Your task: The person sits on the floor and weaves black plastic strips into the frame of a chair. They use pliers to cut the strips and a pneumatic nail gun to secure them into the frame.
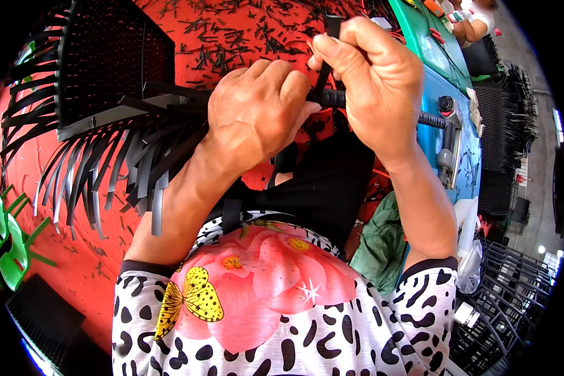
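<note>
My left hand (254, 113) is closed in a fist around a dark, ribbed bar (332, 98) that comes out past its thumb and runs on behind my right wrist. My right hand (382, 81), held higher, pinches a flat black plastic strip (334, 26) between thumb and fingers. The strip slants down to the bar, close to the left thumb. To the left stands a black woven basket (116, 59) with many loose strip ends (141, 160) hanging from its edge. Whether the bar joins the basket is hidden by my left hand.
Cut black scraps (232, 37) litter the red surface (188, 69). On the right, a blue bench (467, 156) carries a metal tool (446, 150). Green cloth (382, 241) lies below it. Black woven pieces (501, 119) are stacked beyond, and another person (476, 25) is at upper right.
</note>
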A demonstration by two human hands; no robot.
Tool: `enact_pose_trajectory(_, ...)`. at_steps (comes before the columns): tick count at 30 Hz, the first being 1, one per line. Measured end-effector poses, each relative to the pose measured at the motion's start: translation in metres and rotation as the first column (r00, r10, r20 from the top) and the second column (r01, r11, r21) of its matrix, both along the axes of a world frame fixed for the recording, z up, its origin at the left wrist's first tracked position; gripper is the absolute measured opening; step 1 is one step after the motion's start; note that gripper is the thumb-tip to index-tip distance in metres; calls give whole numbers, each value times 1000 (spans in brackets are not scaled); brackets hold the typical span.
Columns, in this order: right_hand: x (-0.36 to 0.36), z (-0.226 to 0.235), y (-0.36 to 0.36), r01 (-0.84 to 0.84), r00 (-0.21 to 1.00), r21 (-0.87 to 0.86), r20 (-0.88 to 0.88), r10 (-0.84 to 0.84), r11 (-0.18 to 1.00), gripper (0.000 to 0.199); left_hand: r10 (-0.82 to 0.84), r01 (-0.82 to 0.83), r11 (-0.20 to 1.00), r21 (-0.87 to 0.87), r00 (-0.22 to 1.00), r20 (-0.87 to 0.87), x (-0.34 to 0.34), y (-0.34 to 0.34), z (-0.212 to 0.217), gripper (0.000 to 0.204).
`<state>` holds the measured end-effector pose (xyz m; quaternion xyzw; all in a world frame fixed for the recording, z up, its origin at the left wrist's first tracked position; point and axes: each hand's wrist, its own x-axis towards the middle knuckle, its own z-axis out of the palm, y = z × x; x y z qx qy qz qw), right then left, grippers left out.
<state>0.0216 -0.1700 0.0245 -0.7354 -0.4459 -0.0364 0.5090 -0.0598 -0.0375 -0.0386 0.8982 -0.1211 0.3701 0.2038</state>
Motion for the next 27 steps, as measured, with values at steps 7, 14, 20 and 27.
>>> enact_pose_trajectory(7,14,-8,13,55,975,-114,-207,-78,992,13,-80,80,996,29,997,6,-3,2,-4,32)
enact_pose_trajectory(14,25,-26,0,49,982,-125,190,-25,991,5,-133,133,990,57,991,4,-6,3,-6,29)
enact_pose_trajectory(20,36,-17,-26,-121,944,-303,259,204,945,9,-155,155,988,21,988,4,-8,2,-5,30)
enact_pose_trajectory(27,32,-15,-29,-98,952,-266,255,168,959,14,-165,165,986,3,986,27,-4,2,-3,32)
